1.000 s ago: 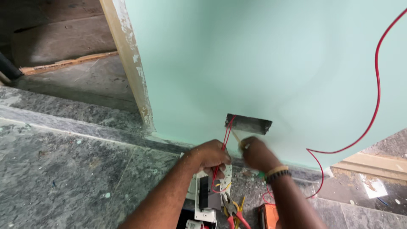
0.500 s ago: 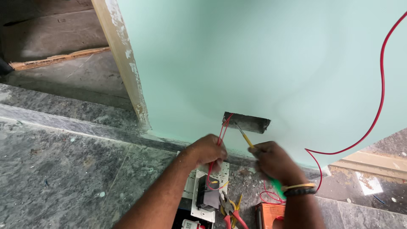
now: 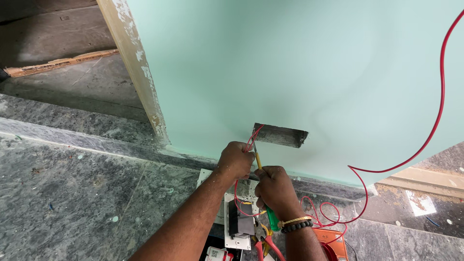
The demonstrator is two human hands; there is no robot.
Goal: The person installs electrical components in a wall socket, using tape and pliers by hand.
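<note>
My left hand (image 3: pixel 236 160) is closed around red wires (image 3: pixel 250 140) that come out of a rectangular box recess (image 3: pixel 280 135) low in the pale green wall. Just right of it, my right hand (image 3: pixel 274 190) grips a screwdriver with a green handle (image 3: pixel 273 222) and a yellow shaft (image 3: pixel 258 160), its tip pointing up at the wires near my left fingers. A white switch plate with a dark module (image 3: pixel 240 223) hangs below both hands on red and yellow wires.
A long red cable (image 3: pixel 433 126) loops down the wall to an orange object (image 3: pixel 330 243) on the floor at the right. Red-handled pliers (image 3: pixel 266 246) lie beneath the plate. A worn door frame (image 3: pixel 140 77) stands left; grey stone floor (image 3: pixel 72 193) spreads in front.
My right hand moved left and closer to my left hand, bringing the screwdriver shaft up against the wires. The view shifted slightly.
</note>
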